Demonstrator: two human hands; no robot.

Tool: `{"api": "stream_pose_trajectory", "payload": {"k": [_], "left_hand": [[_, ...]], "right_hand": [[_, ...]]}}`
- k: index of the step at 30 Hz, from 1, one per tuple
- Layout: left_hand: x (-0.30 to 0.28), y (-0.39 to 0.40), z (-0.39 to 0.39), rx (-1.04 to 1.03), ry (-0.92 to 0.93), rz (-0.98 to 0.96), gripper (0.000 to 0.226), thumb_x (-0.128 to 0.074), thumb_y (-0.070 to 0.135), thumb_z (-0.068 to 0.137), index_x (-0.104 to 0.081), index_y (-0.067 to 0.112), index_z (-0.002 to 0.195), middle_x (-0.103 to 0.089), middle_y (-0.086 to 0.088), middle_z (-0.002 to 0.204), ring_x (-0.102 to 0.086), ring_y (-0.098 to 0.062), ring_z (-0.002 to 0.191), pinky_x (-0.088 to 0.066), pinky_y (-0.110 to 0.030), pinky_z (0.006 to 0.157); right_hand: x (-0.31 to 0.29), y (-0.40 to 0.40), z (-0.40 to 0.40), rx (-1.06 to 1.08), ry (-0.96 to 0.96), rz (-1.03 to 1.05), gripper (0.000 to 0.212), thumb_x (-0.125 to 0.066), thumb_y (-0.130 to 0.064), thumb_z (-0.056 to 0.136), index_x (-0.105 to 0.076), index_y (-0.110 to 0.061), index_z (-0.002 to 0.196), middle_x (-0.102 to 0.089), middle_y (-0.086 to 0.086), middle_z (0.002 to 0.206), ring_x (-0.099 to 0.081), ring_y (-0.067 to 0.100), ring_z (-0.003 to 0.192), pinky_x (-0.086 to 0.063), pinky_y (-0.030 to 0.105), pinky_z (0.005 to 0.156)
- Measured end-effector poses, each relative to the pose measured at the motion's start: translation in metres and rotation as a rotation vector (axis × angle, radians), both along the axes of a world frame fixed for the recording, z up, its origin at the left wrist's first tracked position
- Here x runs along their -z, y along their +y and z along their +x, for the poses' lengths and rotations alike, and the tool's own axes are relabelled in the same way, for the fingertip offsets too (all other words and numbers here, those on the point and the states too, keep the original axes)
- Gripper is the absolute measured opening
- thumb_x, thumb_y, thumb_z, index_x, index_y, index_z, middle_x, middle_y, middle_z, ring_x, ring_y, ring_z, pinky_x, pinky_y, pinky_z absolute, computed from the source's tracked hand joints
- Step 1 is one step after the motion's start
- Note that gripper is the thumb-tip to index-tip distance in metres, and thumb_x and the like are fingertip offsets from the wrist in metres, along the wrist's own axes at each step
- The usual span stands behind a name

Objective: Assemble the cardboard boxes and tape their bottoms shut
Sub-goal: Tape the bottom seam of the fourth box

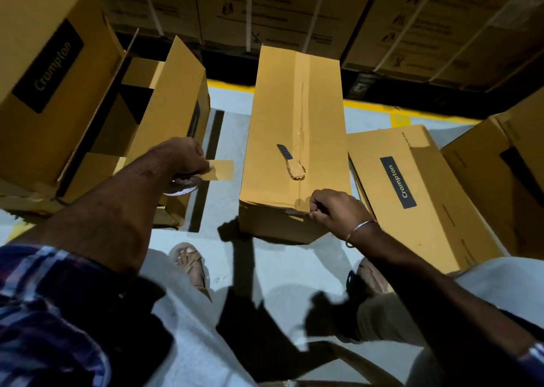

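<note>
Taping nearly done on the middle box (282, 139), seam covered: right hand (332, 210) is pinching the tape end at its near edge, left hand (179, 160) gripping the tape roll (184, 185); open boxes (164, 98) are waiting.

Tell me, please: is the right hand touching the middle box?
Touching. In the head view, the right hand presses its curled fingers on the tape end at the near top edge of the middle box.

Pale grey floor (265, 269) with yellow line (368, 105), strapped stacked cartons (265, 10) behind, dim light.
</note>
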State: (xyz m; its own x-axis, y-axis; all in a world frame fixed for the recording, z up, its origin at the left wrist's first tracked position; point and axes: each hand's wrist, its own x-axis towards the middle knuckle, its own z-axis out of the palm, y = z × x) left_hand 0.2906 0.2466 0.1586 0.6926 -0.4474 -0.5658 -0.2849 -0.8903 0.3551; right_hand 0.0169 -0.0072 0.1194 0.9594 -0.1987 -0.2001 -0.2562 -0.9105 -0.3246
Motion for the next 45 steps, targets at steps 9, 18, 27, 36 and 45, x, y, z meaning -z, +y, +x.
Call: {"api": "stream_pose_trajectory", "payload": {"k": [9, 18, 27, 36, 45], "left_hand": [[0.002, -0.001, -0.001, 0.000, 0.018, 0.007, 0.028, -0.072, 0.036, 0.097, -0.072, 0.013, 0.082, -0.071, -0.014, 0.086, -0.066, -0.026, 0.080, -0.048, -0.034, 0.068], [0.009, 0.003, 0.005, 0.003, 0.024, 0.014, 0.027, -0.072, 0.036, 0.097, -0.076, 0.011, 0.087, -0.071, -0.011, 0.082, -0.066, -0.025, 0.078, -0.045, -0.032, 0.062], [0.006, -0.005, 0.001, 0.024, 0.025, 0.014, 0.029, -0.074, 0.035, 0.096, -0.077, 0.007, 0.089, -0.071, -0.013, 0.080, -0.066, -0.027, 0.076, -0.047, -0.033, 0.064], [0.008, -0.013, 0.000, 0.060, 0.017, 0.023, 0.028, -0.073, 0.036, 0.097, -0.072, 0.013, 0.080, -0.071, -0.013, 0.076, -0.068, -0.028, 0.073, -0.049, -0.033, 0.063], [0.012, -0.018, 0.003, 0.067, 0.044, 0.066, 0.029, -0.071, 0.037, 0.098, -0.073, 0.009, 0.089, -0.071, -0.015, 0.084, -0.067, -0.028, 0.078, -0.045, -0.033, 0.061]], "right_hand": [[0.036, 0.024, 0.007, 0.075, 0.000, -0.409, 0.053, -0.082, -0.047, 0.080, -0.045, -0.019, 0.105, -0.060, 0.003, 0.096, -0.056, 0.024, 0.077, -0.036, 0.031, 0.056], [0.052, 0.025, 0.004, 0.097, -0.054, -0.470, 0.063, -0.089, -0.044, 0.070, -0.048, -0.016, 0.108, -0.053, 0.007, 0.099, -0.055, 0.025, 0.079, -0.046, 0.035, 0.057], [-0.003, -0.046, 0.000, 0.105, 0.091, 0.221, 0.011, -0.074, -0.021, 0.082, -0.064, -0.026, 0.081, -0.071, -0.012, 0.077, -0.070, 0.007, 0.081, -0.057, 0.040, 0.073], [0.010, -0.051, -0.022, 0.228, 0.123, 0.162, 0.027, -0.087, -0.025, 0.074, -0.060, -0.021, 0.071, -0.060, -0.010, 0.071, -0.056, 0.009, 0.068, -0.039, 0.030, 0.059], [0.028, -0.041, -0.026, 0.377, 0.010, 0.175, 0.047, -0.089, -0.012, 0.068, -0.045, -0.029, 0.071, -0.049, -0.007, 0.077, -0.049, 0.018, 0.068, -0.031, 0.028, 0.057]]}}
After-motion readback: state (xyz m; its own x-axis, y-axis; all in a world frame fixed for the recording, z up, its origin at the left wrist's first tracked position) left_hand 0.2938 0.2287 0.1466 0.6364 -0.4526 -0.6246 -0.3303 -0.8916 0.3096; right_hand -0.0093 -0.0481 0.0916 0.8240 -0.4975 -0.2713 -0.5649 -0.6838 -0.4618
